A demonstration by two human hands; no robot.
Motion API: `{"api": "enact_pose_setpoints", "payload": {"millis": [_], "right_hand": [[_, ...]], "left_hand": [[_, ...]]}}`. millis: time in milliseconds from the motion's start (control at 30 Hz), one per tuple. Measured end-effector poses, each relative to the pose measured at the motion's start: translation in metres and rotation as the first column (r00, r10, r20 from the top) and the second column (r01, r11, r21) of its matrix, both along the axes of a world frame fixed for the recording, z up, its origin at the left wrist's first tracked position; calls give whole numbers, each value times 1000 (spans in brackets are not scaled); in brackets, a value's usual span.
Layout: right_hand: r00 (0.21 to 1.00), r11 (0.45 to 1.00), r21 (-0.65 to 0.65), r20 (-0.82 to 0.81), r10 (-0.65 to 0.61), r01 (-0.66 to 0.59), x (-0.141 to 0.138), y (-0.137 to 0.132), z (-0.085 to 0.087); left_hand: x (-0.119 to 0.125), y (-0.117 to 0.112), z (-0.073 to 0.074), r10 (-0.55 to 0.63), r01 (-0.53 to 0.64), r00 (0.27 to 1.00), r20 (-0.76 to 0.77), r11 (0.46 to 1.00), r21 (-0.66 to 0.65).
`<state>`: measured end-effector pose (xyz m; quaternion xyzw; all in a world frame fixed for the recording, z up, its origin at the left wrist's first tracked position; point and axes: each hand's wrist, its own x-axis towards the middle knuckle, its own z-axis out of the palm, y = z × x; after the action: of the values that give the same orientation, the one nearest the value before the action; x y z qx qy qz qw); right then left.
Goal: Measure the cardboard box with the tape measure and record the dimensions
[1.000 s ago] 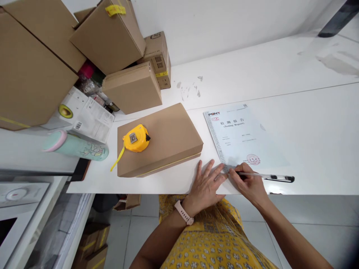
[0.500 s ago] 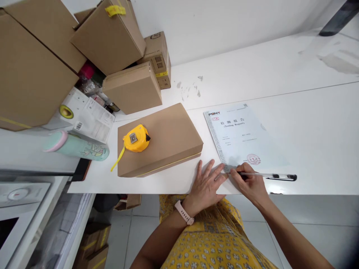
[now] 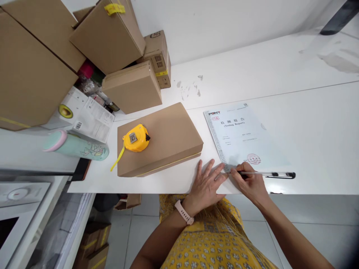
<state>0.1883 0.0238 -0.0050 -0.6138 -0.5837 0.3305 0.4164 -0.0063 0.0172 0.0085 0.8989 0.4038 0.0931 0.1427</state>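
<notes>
A flat box (image 3: 159, 140) lay on the counter (image 3: 308, 123), with a tape measure (image 3: 136, 138) on its left part. To the right of the box lay a printed sheet (image 3: 241, 136). At the sheet's near left corner, by the counter's front edge, the left hand (image 3: 206, 185) rested flat beside the right hand (image 3: 249, 183), which held a pen (image 3: 266, 174) lying across the sheet. Left of the box lay a bottle (image 3: 75, 146) on its side. Behind, stacked cartons (image 3: 109, 37) stood against the wall.

yellow tape measure (image 3: 136, 138); brown flat box (image 3: 159, 139); pale blue report sheet (image 3: 244, 136); mint-pink bottle (image 3: 75, 146); yellow patterned dress (image 3: 213, 239).
</notes>
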Motion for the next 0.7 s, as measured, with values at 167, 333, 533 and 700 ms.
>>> {"api": "enact_pose_setpoints", "payload": {"millis": [167, 333, 533, 700], "right_hand": [[1000, 1000, 1, 7, -3, 3, 0, -1, 1], [1000, 1000, 15, 13, -11, 11, 0, 0, 1], [1000, 999, 51, 21, 2, -3, 0, 1, -3], [1000, 998, 65, 19, -9, 8, -1, 1, 0]], "left_hand": [[0, 0, 2, -1, 1, 1000, -16, 1000, 0], [-1, 0, 1, 0, 0, 1000, -14, 1000, -1], [0, 0, -3, -2, 2, 1000, -1, 1000, -1], [0, 0, -1, -2, 2, 1000, 0, 1000, 0]]}}
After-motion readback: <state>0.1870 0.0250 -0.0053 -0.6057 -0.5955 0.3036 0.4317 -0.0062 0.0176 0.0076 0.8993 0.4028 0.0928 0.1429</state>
